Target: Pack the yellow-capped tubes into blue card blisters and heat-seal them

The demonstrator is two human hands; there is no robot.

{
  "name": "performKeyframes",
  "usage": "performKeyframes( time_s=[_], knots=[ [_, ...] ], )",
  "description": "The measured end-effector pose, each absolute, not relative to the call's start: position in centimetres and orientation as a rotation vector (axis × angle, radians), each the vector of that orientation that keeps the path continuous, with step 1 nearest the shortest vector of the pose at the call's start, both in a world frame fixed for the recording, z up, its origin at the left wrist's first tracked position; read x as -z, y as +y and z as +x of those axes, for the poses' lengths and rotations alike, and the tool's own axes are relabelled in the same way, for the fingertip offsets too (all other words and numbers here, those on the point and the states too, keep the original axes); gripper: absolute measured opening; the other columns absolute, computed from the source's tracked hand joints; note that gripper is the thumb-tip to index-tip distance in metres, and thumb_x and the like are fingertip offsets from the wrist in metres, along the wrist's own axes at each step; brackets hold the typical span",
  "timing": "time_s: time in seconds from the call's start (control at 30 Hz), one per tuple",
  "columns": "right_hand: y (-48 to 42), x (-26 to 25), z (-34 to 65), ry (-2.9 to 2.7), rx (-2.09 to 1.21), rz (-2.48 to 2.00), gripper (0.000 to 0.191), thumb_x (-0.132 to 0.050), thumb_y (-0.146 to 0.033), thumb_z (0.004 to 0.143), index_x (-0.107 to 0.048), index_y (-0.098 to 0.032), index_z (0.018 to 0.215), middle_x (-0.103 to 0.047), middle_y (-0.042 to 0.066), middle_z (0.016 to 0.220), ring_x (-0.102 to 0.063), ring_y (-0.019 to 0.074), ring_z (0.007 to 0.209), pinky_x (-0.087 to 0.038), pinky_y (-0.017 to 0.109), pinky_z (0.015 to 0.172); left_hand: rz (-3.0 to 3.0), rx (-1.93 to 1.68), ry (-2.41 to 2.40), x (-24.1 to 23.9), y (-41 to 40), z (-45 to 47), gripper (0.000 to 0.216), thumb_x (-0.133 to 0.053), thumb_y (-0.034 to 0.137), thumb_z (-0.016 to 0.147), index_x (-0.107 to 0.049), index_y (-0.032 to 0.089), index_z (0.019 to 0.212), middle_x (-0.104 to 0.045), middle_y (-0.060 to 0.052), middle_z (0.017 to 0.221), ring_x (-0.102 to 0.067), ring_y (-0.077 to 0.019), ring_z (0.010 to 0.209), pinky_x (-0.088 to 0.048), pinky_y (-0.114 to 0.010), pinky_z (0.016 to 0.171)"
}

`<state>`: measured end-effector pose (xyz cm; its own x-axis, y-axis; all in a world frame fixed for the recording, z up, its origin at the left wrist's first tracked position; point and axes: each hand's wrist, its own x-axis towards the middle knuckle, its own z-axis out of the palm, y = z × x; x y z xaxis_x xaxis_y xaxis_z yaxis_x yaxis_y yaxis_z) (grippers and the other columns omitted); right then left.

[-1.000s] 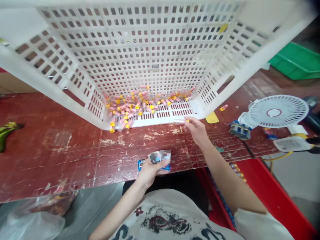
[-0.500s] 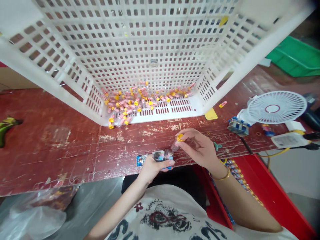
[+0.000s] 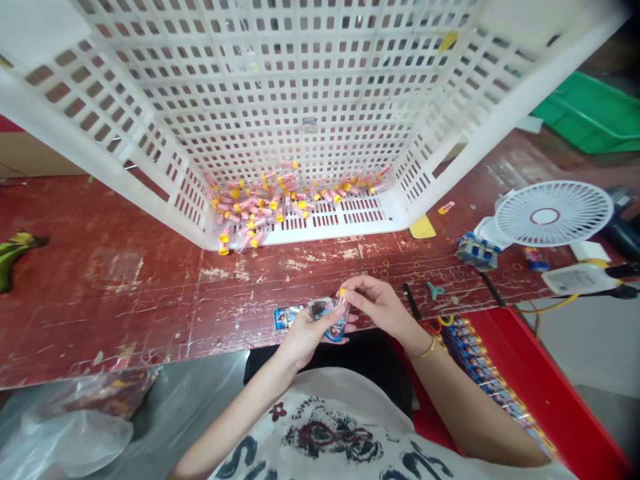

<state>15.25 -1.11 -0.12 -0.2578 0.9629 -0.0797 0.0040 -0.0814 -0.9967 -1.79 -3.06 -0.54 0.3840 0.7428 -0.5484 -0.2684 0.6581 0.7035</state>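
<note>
My left hand [image 3: 300, 340] is closed around a small clear-and-blue packet [image 3: 336, 332] at the table's front edge. Its thumb lies across the top, and the fingers are mostly hidden beneath. Another blue packet [image 3: 284, 318] pokes out left of that hand; whether it is held or lies on the table I cannot tell. My right hand [image 3: 384, 310] pinches a small clear tube with a yellow cap [image 3: 343, 293], which touches or overlaps the packet. Several similar pink-filled tubes [image 3: 257, 212] lie in the tipped white plastic basket [image 3: 310, 233] ahead.
Right of the basket lie a loose tube [image 3: 446, 208], a yellow card [image 3: 423, 227], a bundle of blue packets [image 3: 477, 251] and a white fan [image 3: 545, 213]. A red tray [image 3: 530, 360] with rows of packets stands by my right arm. Green bananas [image 3: 17, 253] lie left.
My right hand has moved down and left, bringing the yellow-capped tube to the packet in my left hand. The packet has turned so more of its blue face shows.
</note>
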Motion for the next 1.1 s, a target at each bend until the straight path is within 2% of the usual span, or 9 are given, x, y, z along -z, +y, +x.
performKeyframes(
  time_s=[0.03,0.13,0.17,0.4,0.53,0.73,0.87,0.97,1.1],
  knots=[
    [-1.7,0.2,15.0,-1.412,-1.474,-1.117,0.028,-0.071,-0.034,0.074,-0.056,-0.021,0.094,-0.062,0.003,0.096,-0.061,0.0134,0.081,-0.054,0.028,0.072,0.524,-0.689,0.979,0.4,-2.9,-1.6,0.041,-0.075,0.043,0.069,-0.069,0.012,0.096,-0.072,-0.009,0.079,-0.068,-0.0194,0.069,-0.056,-0.030,0.062],
    [-3.6,0.6,14.0,-1.512,-1.443,-1.119,0.076,-0.084,-0.027,0.055,-0.040,-0.027,0.117,-0.056,0.006,0.112,-0.060,0.0179,0.094,-0.056,0.030,0.074,0.427,-0.709,0.986,0.2,-2.6,-0.8,0.040,-0.075,0.043,0.069,-0.069,0.011,0.093,-0.073,-0.010,0.080,-0.068,-0.0188,0.068,-0.056,-0.029,0.060],
    [-4.0,0.8,13.7,-1.506,-1.403,-1.150,0.082,-0.085,-0.025,0.053,-0.036,-0.027,0.119,-0.054,0.006,0.114,-0.060,0.0185,0.095,-0.056,0.030,0.074,0.409,-0.719,0.981,0.1,-2.5,-0.6,0.040,-0.075,0.043,0.069,-0.069,0.011,0.093,-0.073,-0.010,0.082,-0.068,-0.0190,0.069,-0.056,-0.029,0.061],
    [-4.7,1.9,12.7,-1.405,-1.179,-1.291,0.066,-0.075,-0.019,0.062,-0.033,-0.028,0.112,-0.050,0.005,0.107,-0.060,0.0148,0.083,-0.055,0.025,0.061,0.468,-0.712,0.960,-0.1,-2.7,-0.8,0.041,-0.079,0.036,0.066,-0.069,0.012,0.097,-0.074,-0.009,0.080,-0.069,-0.0190,0.069,-0.053,-0.024,0.059],
    [-4.9,2.3,12.9,-1.474,-1.059,-1.271,0.065,-0.074,-0.018,0.061,-0.034,-0.026,0.112,-0.046,0.007,0.112,-0.057,0.0188,0.097,-0.054,0.029,0.073,0.498,-0.745,0.930,-0.1,-2.9,-0.9,0.041,-0.080,0.031,0.066,-0.068,0.012,0.101,-0.074,-0.008,0.085,-0.070,-0.0203,0.071,-0.054,-0.028,0.066],
    [-4.9,2.1,13.2,-1.431,-1.084,-1.246,0.063,-0.079,-0.026,0.060,-0.041,-0.025,0.111,-0.050,0.005,0.108,-0.055,0.0192,0.098,-0.049,0.036,0.087,0.567,-0.782,0.944,0.2,-3.0,-0.8,0.042,-0.080,0.035,0.065,-0.069,0.012,0.099,-0.074,-0.009,0.089,-0.069,-0.0215,0.077,-0.055,-0.031,0.072],
    [-4.5,2.1,14.4,-1.119,-1.241,-1.222,0.022,-0.068,-0.036,0.076,-0.055,-0.022,0.086,-0.059,0.003,0.092,-0.059,0.0151,0.081,-0.053,0.031,0.073,0.595,-0.666,1.005,0.3,-3.0,-0.7,0.047,-0.070,0.053,0.070,-0.069,0.015,0.097,-0.074,-0.009,0.087,-0.069,-0.0246,0.079,-0.057,-0.034,0.067],
    [-5.5,2.8,18.2,-0.798,-1.125,-1.326,0.023,-0.070,-0.040,0.073,-0.057,-0.021,0.077,-0.063,0.002,0.085,-0.061,0.0141,0.073,-0.053,0.030,0.069,0.574,-0.566,0.995,0.4,-3.0,-0.4,0.051,-0.060,0.060,0.075,-0.069,0.015,0.098,-0.074,-0.011,0.092,-0.068,-0.0288,0.089,-0.057,-0.037,0.070],
    [-11.1,4.7,27.1,-0.477,-0.836,-1.592,0.028,-0.071,-0.044,0.068,-0.058,-0.023,0.080,-0.065,0.000,0.079,-0.063,0.0145,0.069,-0.054,0.031,0.069,0.656,-0.510,0.993,1.1,-3.0,0.2,0.040,-0.067,0.046,0.076,-0.066,0.016,0.103,-0.073,-0.010,0.099,-0.067,-0.0271,0.095,-0.056,-0.036,0.075]
  ],
)
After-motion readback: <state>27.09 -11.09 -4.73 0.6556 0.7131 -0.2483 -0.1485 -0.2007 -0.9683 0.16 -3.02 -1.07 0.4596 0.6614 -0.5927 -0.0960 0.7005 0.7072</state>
